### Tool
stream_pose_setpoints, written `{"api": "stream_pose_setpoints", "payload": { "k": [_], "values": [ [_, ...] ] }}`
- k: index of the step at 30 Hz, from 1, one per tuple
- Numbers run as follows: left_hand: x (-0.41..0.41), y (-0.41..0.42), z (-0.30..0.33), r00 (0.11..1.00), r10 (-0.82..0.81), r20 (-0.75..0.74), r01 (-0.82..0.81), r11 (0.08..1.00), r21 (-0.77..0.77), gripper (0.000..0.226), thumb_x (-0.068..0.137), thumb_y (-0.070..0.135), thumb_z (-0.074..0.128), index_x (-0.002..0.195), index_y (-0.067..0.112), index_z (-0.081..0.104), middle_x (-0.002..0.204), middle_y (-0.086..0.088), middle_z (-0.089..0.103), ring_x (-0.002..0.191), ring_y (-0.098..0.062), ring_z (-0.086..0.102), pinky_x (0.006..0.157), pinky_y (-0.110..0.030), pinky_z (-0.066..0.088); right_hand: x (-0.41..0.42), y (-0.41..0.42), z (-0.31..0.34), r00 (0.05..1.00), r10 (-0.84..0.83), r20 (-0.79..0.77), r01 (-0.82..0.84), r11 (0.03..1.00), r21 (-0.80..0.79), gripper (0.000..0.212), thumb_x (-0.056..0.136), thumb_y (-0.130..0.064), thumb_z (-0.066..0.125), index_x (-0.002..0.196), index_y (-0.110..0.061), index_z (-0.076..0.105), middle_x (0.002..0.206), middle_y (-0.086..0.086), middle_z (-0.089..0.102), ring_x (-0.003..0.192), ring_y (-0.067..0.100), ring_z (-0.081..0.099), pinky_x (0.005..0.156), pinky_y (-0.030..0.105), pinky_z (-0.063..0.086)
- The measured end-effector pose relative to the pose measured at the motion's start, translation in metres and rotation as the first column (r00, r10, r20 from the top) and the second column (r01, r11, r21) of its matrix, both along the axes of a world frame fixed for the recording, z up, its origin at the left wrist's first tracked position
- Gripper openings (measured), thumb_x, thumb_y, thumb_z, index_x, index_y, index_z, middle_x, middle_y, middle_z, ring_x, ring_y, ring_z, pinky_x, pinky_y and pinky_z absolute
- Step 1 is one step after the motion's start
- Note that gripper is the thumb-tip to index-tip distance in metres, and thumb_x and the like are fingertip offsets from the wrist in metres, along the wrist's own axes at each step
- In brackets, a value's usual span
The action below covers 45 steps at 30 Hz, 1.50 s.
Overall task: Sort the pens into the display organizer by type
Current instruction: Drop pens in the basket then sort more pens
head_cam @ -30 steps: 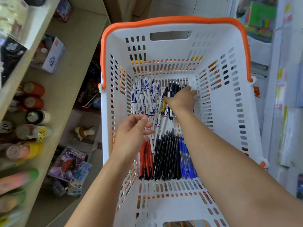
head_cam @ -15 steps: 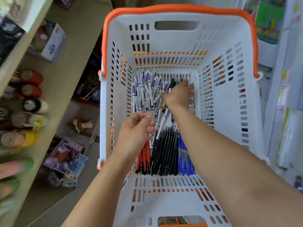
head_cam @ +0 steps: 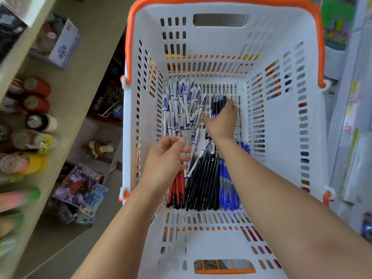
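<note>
- Reaching into the basket (head_cam: 281,158) with both hands, I see the pens lying on its floor in groups.
- My right hand (head_cam: 221,121) is at about 1 o'clock from the floor's centre, fingers curled round a bunch of black pens (head_cam: 218,103) whose tips point toward 12.
- My left hand (head_cam: 167,160) sits at 9 o'clock from centre, just above the red pens (head_cam: 177,192); fingers loosely curled, thumb and forefinger close together at the ends of the white pens (head_cam: 181,109). I cannot tell whether it actually pinches one.
- White pens with blue print are heaped at 11 o'clock, crossing one another, a few straying toward the middle.
- At 6 o'clock three neat bundles lie side by side: red pens, then black sticks (head_cam: 203,186), then blue pens (head_cam: 227,188) at the 3 o'clock side.
- Outside the basket at 9 o'clock, a shelf (head_cam: 66,109) carries bottles (head_cam: 36,89) and a box (head_cam: 62,47); toy packs (head_cam: 78,186) lie below.
</note>
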<state>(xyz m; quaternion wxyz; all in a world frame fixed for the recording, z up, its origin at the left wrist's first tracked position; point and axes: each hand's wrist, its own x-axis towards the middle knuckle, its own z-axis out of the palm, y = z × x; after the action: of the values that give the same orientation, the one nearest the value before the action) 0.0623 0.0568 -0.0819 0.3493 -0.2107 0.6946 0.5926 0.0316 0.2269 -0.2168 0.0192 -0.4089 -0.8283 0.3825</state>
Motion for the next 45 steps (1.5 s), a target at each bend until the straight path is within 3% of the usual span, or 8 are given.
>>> {"api": "stream_pose_setpoints", "payload": {
  "k": [7,15,21,24,27,36,40,45],
  "values": [
    [0.013,0.011,-0.012,0.993,-0.1,0.065,0.103,0.994,-0.034,0.012,0.103,0.023,0.055,0.106,0.015,0.064,0.083,0.001,0.067,0.071,-0.011,0.062,0.065,-0.023,0.05,-0.006,0.002,0.001,0.993,-0.097,-0.062,0.094,0.995,-0.042,0.073,0.081,-0.011,0.078,0.143,0.0,0.041,0.132,0.018,0.055,0.123,0.033,0.052,0.103,0.044,0.047],
    [0.01,0.019,-0.019,0.993,-0.075,0.091,0.08,0.995,-0.058,0.015,0.103,0.018,0.054,0.111,0.009,0.064,0.085,-0.001,0.066,0.074,-0.014,0.062,0.068,-0.025,0.052,0.0,0.008,0.001,0.997,0.039,-0.061,-0.036,0.998,0.044,0.064,0.086,-0.012,0.076,0.138,0.0,0.041,0.131,0.017,0.049,0.109,0.024,0.05,0.089,0.027,0.04],
    [0.013,0.019,-0.025,0.994,-0.08,0.078,0.085,0.994,-0.063,0.013,0.102,0.021,0.055,0.107,0.013,0.064,0.09,-0.002,0.068,0.079,-0.015,0.063,0.071,-0.027,0.053,0.008,-0.008,-0.009,0.988,0.062,-0.138,-0.049,0.994,0.099,0.054,0.097,-0.019,0.063,0.141,0.003,0.04,0.132,0.022,0.048,0.121,0.036,0.05,0.099,0.041,0.043],
    [0.013,0.014,-0.034,0.992,-0.125,0.03,0.128,0.98,-0.155,0.013,0.102,0.02,0.055,0.102,0.013,0.066,0.091,-0.003,0.068,0.079,-0.014,0.063,0.07,-0.028,0.054,0.005,-0.012,-0.01,0.992,0.061,-0.114,-0.049,0.993,0.107,0.074,0.091,-0.042,0.072,0.141,0.002,0.04,0.135,0.019,0.047,0.126,0.034,0.045,0.105,0.04,0.039],
    [0.014,0.01,-0.048,0.976,-0.213,0.043,0.217,0.934,-0.283,0.016,0.1,0.019,0.052,0.091,0.021,0.065,0.091,-0.005,0.07,0.079,-0.02,0.063,0.08,-0.045,0.058,0.001,-0.013,-0.013,0.995,0.072,-0.073,-0.063,0.991,0.114,0.091,0.08,-0.053,0.079,0.141,0.003,0.041,0.136,0.019,0.045,0.128,0.034,0.042,0.109,0.041,0.037],
    [0.014,0.023,-0.075,0.947,-0.312,0.078,0.321,0.904,-0.283,0.014,0.098,0.018,0.053,0.093,0.019,0.066,0.087,-0.004,0.068,0.071,-0.02,0.058,0.069,-0.036,0.051,0.01,-0.002,-0.018,0.988,0.099,-0.117,-0.097,0.995,0.023,0.079,0.088,-0.029,0.077,0.148,0.0,0.035,0.143,0.017,0.04,0.136,0.031,0.038,0.112,0.032,0.031],
    [0.016,0.023,-0.08,0.82,-0.572,0.025,0.535,0.749,-0.391,0.026,0.1,0.014,0.051,0.122,0.015,0.066,0.112,0.0,0.068,0.094,-0.016,0.059,0.081,-0.023,0.043,0.011,0.0,-0.016,0.989,0.128,-0.077,-0.123,0.99,0.066,0.084,0.081,-0.017,0.08,0.149,-0.001,0.033,0.142,0.017,0.041,0.135,0.032,0.04,0.109,0.028,0.029],
    [0.016,0.033,-0.095,0.686,-0.726,-0.042,0.557,0.562,-0.612,0.014,0.095,0.01,0.061,0.107,0.009,0.068,0.101,-0.009,0.07,0.091,-0.027,0.066,0.081,-0.034,0.055,0.006,-0.006,-0.012,0.98,0.2,0.006,-0.196,0.955,0.224,0.082,0.083,-0.023,0.077,0.148,0.002,0.034,0.136,0.022,0.049,0.124,0.038,0.047,0.102,0.041,0.041]
  ]
}}
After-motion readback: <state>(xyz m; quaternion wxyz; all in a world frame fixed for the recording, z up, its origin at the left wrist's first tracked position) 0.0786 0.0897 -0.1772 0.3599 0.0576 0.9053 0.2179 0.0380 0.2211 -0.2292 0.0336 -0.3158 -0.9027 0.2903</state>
